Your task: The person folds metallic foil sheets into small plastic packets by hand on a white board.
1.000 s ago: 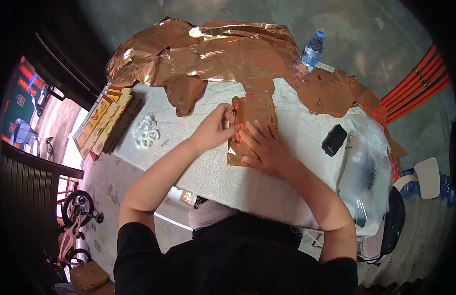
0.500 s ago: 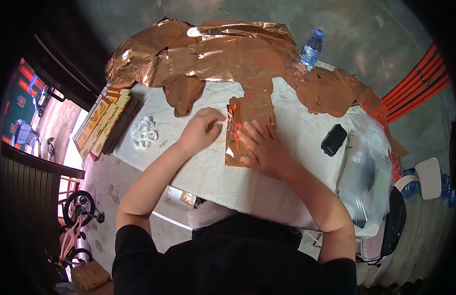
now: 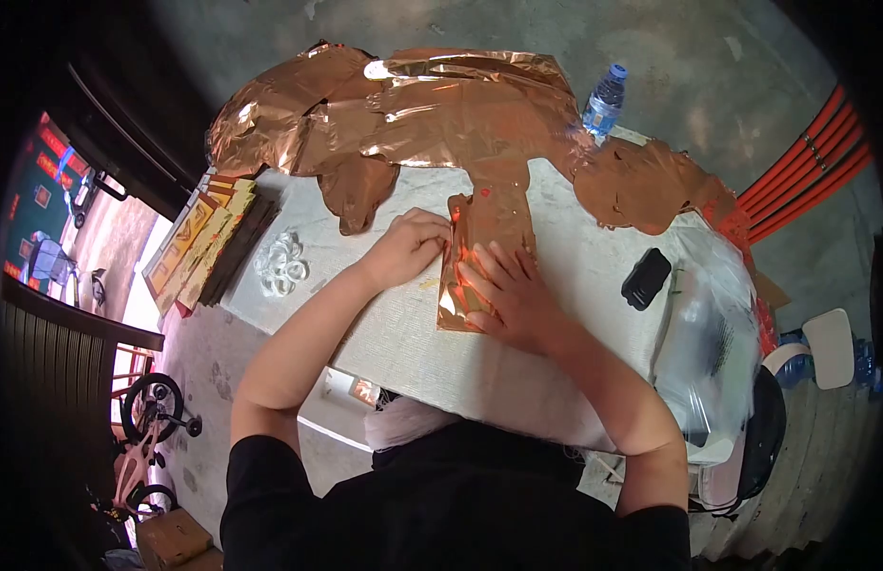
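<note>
A long crumpled balloon of shiny copper foil stretches across the far side of the white-covered table. One flat limb of it, the foil leg, runs toward me and lies folded at its near end. My right hand rests flat on this folded part, fingers spread, pressing it to the table. At the leg's left edge, my left hand has its fingers curled, thumb and fingertips closed on the foil border. Its fingertips are partly hidden.
Several white rings lie at the left, beside a stack of printed cards. A black phone-like object and clear plastic bags occupy the right. A water bottle stands at the far edge.
My left hand has moved slightly right and now meets the foil's left edge, where it was apart before. My right hand stays flat on the foil.
</note>
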`<state>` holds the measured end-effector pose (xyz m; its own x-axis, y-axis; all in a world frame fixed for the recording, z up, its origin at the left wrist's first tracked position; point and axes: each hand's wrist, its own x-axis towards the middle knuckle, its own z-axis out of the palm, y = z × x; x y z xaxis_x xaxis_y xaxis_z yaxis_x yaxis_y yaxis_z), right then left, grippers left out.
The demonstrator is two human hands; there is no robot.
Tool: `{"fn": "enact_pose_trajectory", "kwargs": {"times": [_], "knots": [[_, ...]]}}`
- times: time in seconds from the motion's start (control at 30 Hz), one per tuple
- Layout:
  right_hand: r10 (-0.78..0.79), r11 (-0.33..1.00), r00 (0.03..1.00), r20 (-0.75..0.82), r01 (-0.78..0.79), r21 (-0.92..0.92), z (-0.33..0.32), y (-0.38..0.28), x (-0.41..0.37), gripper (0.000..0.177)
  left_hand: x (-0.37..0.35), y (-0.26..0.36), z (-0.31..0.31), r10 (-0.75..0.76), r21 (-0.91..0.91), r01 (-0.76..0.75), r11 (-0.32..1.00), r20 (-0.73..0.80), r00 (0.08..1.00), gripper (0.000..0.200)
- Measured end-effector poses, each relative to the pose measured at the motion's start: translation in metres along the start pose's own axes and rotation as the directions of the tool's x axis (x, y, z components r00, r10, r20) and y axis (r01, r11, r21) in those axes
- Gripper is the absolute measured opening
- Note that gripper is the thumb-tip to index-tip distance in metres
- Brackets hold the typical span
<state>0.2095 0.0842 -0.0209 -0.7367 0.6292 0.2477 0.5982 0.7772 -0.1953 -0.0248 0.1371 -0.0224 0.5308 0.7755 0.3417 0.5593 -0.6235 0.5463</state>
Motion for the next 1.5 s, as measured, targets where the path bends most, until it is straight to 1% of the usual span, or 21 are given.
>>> {"fn": "enact_pose_trajectory", "kwargs": {"times": [0.03, 0.07, 0.1, 0.13, 0.27, 0.33, 0.37, 0.43, 0.57, 0.63, 0.67, 0.73, 0.77, 0.8, 0.87, 0.93, 1.0, 1.07, 1.23, 1.37, 1.5], "knots": [[0.001, 1.000, 1.000, 0.004, -0.001, -0.001, 0.000, 0.000, 0.000, 0.061, 0.001, -0.005, 0.003, -0.063, -0.081, 0.060, 0.995, -0.034, 0.997, 0.017], [0.002, 1.000, 1.000, 0.009, -0.002, -0.003, -0.001, 0.000, 0.000, 0.061, 0.004, 0.001, 0.002, -0.064, -0.081, 0.060, 0.995, -0.037, 0.997, 0.017], [0.001, 1.000, 1.000, 0.010, -0.001, -0.004, -0.001, 0.000, 0.001, 0.061, 0.008, 0.009, 0.001, -0.266, -0.205, 0.261, 0.943, 0.004, 0.964, 0.019], [-0.001, 1.000, 1.000, 0.011, 0.001, -0.005, 0.000, 0.001, 0.001, 0.060, 0.010, 0.014, 0.000, -0.450, -0.314, 0.448, 0.837, 0.073, 0.890, 0.021], [-0.006, 1.000, 1.000, 0.006, 0.006, -0.005, 0.000, 0.001, 0.000, 0.060, 0.011, 0.006, 0.014, -0.433, -0.432, 0.407, 0.805, 0.041, 0.900, 0.033], [-0.006, 1.000, 1.000, 0.002, 0.006, 0.001, 0.000, 0.001, 0.001, 0.060, 0.012, 0.010, 0.013, -0.460, -0.278, 0.445, 0.851, 0.012, 0.888, 0.044], [-0.009, 1.000, 1.000, -0.005, 0.009, 0.005, 0.001, 0.001, 0.000, 0.060, 0.012, 0.012, 0.013, -0.461, -0.279, 0.447, 0.850, 0.016, 0.887, 0.044], [-0.008, 1.000, 1.000, -0.002, 0.008, 0.003, 0.000, 0.001, 0.000, 0.060, 0.010, 0.016, 0.013, -0.425, -0.291, 0.394, 0.872, -0.052, 0.904, 0.043], [-0.002, 1.000, 1.000, 0.004, 0.002, -0.002, 0.002, 0.002, 0.000, 0.060, 0.010, 0.003, 0.019, -0.389, -0.334, 0.344, 0.878, -0.077, 0.918, 0.042], [0.006, 1.000, 1.000, 0.005, -0.006, -0.003, 0.003, 0.001, 0.000, 0.060, 0.012, -0.003, 0.019, -0.381, -0.467, 0.285, 0.837, -0.124, 0.916, 0.039], [0.015, 1.000, 1.000, 0.009, -0.015, 0.000, 0.003, 0.000, 0.000, 0.060, 0.012, 0.001, 0.014, -0.378, -0.465, 0.281, 0.839, -0.127, 0.917, 0.039], [0.017, 1.000, 1.000, 0.008, -0.017, -0.001, 0.001, 0.000, 0.001, 0.060, 0.006, 0.010, 0.001, -0.357, -0.406, 0.246, 0.880, -0.223, 0.907, 0.028], [0.022, 1.000, 1.000, 0.011, -0.022, -0.001, 0.001, 0.000, 0.000, 0.060, -0.001, 0.015, -0.010, -0.347, -0.287, 0.308, 0.907, -0.095, 0.933, 0.024], [0.023, 1.000, 1.000, 0.013, -0.023, 0.002, 0.001, 0.000, 0.000, 0.060, -0.007, 0.018, -0.014, -0.350, -0.288, 0.311, 0.906, -0.091, 0.932, 0.024], [0.014, 1.000, 1.000, 0.012, -0.014, 0.003, 0.000, 0.000, 0.001, 0.060, -0.020, 0.023, -0.017, 0.035, 0.020, -0.034, 0.999, -0.036, 0.999, 0.019], [0.017, 0.999, 1.000, 0.009, -0.017, 0.032, -0.002, -0.001, 0.001, 0.061, -0.027, 0.025, -0.016, 0.030, -0.011, -0.030, 0.999, -0.018, 0.999, 0.019], [0.021, 0.998, 1.000, 0.008, -0.022, 0.054, -0.002, 0.000, 0.001, 0.062, -0.029, 0.029, -0.016, 0.128, 0.085, -0.131, 0.988, 0.032, 0.991, 0.021], [0.023, 0.996, 0.999, -0.024, -0.021, 0.088, -0.001, 0.001, 0.000, 0.065, -0.027, 0.032, -0.015, 0.134, 0.101, -0.136, 0.986, 0.023, 0.991, 0.024], [0.024, 0.997, 0.999, -0.034, -0.021, 0.073, -0.004, 0.000, -0.001, 0.066, -0.023, 0.031, -0.014, 0.272, 0.218, -0.281, 0.935, 0.072, 0.960, 0.023], [0.017, 0.999, 0.999, -0.052, -0.015, 0.043, -0.004, -0.001, -0.001, 0.064, -0.020, 0.033, -0.013, 0.292, 0.244, -0.305, 0.920, 0.090, 0.952, 0.023], [0.021, 0.999, 0.999, -0.040, -0.019, 0.050, -0.002, -0.001, 0.000, 0.063, -0.020, 0.032, -0.012, 0.237, 0.177, -0.245, 0.953, 0.065, 0.969, 0.026]]}}
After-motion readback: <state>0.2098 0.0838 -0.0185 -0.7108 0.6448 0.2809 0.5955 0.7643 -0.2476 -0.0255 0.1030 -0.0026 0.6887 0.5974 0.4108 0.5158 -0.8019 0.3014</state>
